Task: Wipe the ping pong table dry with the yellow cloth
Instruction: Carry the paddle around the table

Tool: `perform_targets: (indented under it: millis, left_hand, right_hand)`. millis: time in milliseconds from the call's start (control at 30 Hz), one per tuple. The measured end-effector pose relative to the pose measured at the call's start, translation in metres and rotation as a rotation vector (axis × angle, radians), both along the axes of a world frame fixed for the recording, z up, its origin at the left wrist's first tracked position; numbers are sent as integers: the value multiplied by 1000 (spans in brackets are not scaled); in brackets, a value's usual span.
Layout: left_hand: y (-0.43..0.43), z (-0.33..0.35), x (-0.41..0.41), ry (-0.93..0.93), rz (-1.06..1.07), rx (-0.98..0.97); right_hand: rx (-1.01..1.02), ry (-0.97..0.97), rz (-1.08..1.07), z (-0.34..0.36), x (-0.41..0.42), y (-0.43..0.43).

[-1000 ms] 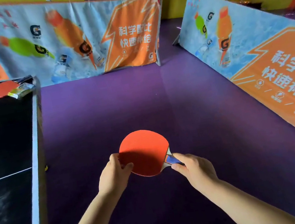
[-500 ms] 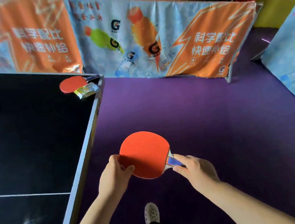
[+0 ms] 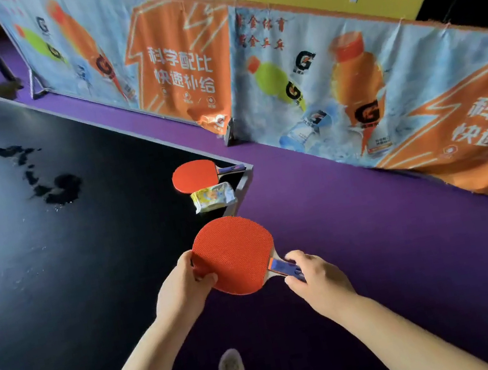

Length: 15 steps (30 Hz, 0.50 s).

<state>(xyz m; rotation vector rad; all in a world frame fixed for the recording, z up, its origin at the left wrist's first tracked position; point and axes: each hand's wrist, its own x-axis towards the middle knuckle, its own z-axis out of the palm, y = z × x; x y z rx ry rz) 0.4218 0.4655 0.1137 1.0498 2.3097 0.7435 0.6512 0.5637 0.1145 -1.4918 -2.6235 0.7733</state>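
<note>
Grip matches the earlier frame: left hand (image 3: 186, 288) pinches the blade edge of the held paddle (image 3: 235, 251); right hand (image 3: 318, 279) fingers curl round its handle. View has swung left: more of the ping pong table (image 3: 86, 261) shows, with a wet patch (image 3: 53, 185) now visible. At its corner lie a second paddle (image 3: 194, 176) and, apparently, the yellow cloth (image 3: 212, 197).

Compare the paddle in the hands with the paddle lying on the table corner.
The held paddle is in the air, the left hand pinching its blade edge and the right hand gripping its handle. The table paddle lies flat, untouched, at the corner of the table. The held paddle's handle angles toward the person, while the table paddle's points at the corner. Both show red faces and blue handles.
</note>
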Motion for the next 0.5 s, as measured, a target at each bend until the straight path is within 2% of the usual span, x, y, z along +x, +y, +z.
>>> perform_targets:
  millis: [233, 500]
  left_hand:
    - [108, -13, -42, -38, 99, 19]
    - [248, -28, -93, -105, 180, 8]
  right_hand:
    - [11, -3, 65, -9, -52, 124]
    - [96, -91, 156, 0, -118, 278]
